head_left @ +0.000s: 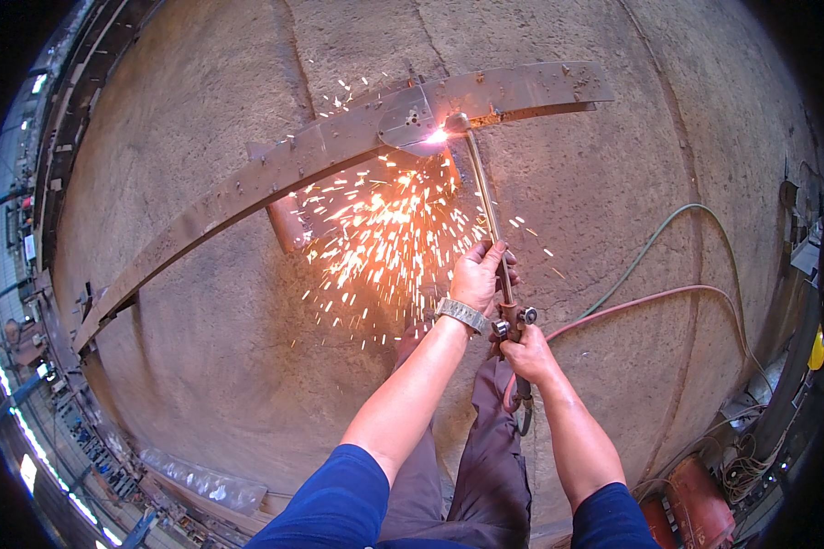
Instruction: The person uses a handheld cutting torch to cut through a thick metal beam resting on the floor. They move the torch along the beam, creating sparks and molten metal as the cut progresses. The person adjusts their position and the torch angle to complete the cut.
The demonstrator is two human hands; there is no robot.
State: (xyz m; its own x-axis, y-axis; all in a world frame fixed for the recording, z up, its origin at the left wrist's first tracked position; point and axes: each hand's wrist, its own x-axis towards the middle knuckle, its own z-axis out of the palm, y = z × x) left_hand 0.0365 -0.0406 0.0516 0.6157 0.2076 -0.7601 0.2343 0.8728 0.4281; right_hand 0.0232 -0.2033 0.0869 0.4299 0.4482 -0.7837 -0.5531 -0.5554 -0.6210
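Note:
Both my hands grip a long metal cutting torch (485, 188) that points away from me. Around its tube, partway along, my left hand (477, 276) is closed, with a watch on that wrist. My right hand (527, 355) wraps the handle behind the valve knobs. The torch head sits at a long steel beam (247, 190) lying across the floor, beside a rounded plate (403, 117) on it. A bright glow shows at the tip, and a spray of orange sparks (389, 229) falls from there toward my legs. The sparks partly hide the beam's underside.
A green hose (655, 240) and a red hose (636, 302) curve over the concrete floor (613, 384) to the right. Under the beam stands a short steel support (287, 225). Red containers (700, 503) and coiled cables (751, 476) lie at the lower right.

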